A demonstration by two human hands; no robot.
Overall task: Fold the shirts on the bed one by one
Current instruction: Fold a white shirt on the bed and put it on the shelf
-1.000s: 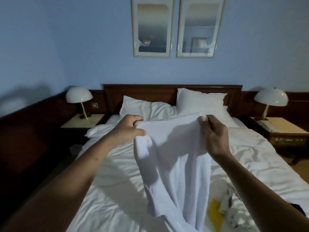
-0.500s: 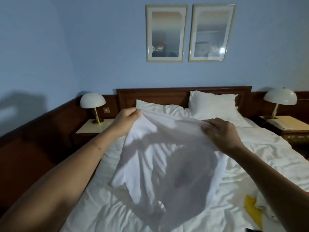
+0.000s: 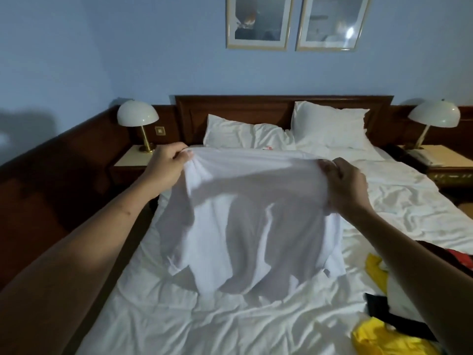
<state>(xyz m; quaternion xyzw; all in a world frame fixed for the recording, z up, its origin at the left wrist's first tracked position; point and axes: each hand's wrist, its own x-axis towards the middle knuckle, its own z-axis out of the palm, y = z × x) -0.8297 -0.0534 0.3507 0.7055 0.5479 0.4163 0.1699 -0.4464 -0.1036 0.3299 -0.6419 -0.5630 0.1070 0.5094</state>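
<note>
Two hands of ours hold one white shirt (image 3: 250,221) up over the bed (image 3: 179,319). Our left hand (image 3: 167,167) has its fingers (image 3: 183,156) bunched round the top left corner, and our right hand (image 3: 345,187) has its fingers (image 3: 326,167) curled over the top right edge. Between them the cloth is stretched fairly flat. Below, it hangs in loose folds, and we cannot tell whether the hem touches the sheet, since white lies on white and the hem is blurred. Collar and sleeves are hard to make out.

The shirt hides the middle of the bed and the lower edge of the left pillow (image 3: 243,135). The right pillow (image 3: 330,126) shows nearly whole against the headboard (image 3: 256,108).

Our right forearm covers part of a heap at the bed's right side, where we see yellow cloth (image 3: 384,338), a black piece (image 3: 378,304) and a scrap of red (image 3: 460,258) cut off by the frame. Which of these are shirts we cannot say.
</note>
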